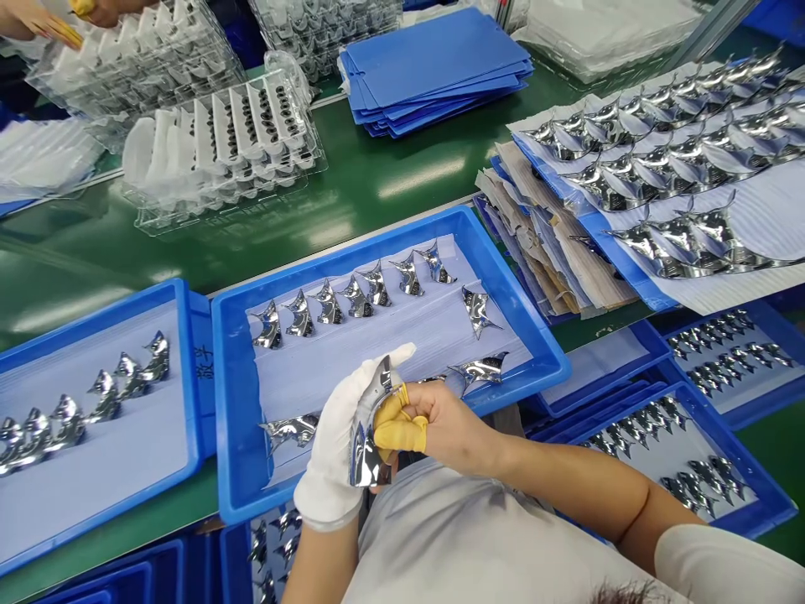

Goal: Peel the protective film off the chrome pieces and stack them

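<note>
— Where is the chrome piece right now?

— Just in front of the middle blue tray, off its near rim and above the person's lap, with both hands on it. The left hand, in a white glove, is curled round the lower part, thumb stretched up along the back. The right hand is closed too, pinching the upper edge between tips that wear yellow finger cots.

— And what lies in the tray?

— On its white liner there is a row of chrome pieces along the far side. One more lies alone at the right end, and a few lie near the close rim. To the left of the tray sits a second blue tray with its own row. Beyond the tray, across the green belt, are clear blister trays and a stack of blue sheets. To its right, bigger chrome pieces lie on layered sheets. Far beyond it to the left, another person's hand is over more blister trays.

— How would you handle a piece like that well?

— I judge that the mirror finish marks easily, so only glove and cots should touch it, and at the edges rather than the faces. The tips look thin and pointed, so a light pinch seems better than a squeeze. If it is held low near the tray's rim, a slip costs little. It should also stay clear of the pieces lying on the liner, so chrome does not knock chrome.
</note>
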`<state>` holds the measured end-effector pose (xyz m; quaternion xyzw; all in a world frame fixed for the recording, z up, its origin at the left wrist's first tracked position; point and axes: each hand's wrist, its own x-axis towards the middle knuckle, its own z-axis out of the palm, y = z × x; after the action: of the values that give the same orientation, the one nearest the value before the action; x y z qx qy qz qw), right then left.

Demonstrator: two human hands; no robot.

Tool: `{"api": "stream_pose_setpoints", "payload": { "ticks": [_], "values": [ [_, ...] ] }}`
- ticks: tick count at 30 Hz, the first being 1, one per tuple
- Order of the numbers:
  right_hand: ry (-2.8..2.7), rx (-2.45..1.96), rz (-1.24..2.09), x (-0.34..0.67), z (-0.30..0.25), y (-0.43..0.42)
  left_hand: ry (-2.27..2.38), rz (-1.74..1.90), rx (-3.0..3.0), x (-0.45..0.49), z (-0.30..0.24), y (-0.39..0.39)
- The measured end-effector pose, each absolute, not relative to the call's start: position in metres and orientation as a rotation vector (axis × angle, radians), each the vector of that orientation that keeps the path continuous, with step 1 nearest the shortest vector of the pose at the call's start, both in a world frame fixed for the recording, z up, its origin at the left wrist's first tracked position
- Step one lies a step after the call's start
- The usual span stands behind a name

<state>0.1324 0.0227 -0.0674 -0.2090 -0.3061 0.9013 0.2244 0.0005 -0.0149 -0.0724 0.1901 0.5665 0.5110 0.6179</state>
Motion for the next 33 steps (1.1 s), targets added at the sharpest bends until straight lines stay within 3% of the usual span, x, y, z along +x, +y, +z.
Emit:
{"api": "stream_pose_setpoints", "payload": {
  "ticks": [4,11,18,30,33],
  "values": [
    [-0.857,-0.592,2.483,0.134,-0.068,0.022,1.096,1.015,0.32,0.002,-0.066,-0.013],
    [-1.165,-0.591,2.328,0.146,-0.08,0.034,1.255,1.47,0.492,-0.003,-0.068,-0.023],
    [-1.357,-0.475,2.143,0.144,-0.096,0.048,1.452,1.635,0.833,-0.015,-0.067,-0.031],
    [-1.627,-0.398,1.822,0.151,-0.082,0.051,1.52,1.595,0.76,-0.011,-0.057,-0.027],
    [-1.535,-0.485,1.944,0.15,-0.079,0.048,1.531,1.531,0.63,-0.011,-0.057,-0.024]
  ]
}}
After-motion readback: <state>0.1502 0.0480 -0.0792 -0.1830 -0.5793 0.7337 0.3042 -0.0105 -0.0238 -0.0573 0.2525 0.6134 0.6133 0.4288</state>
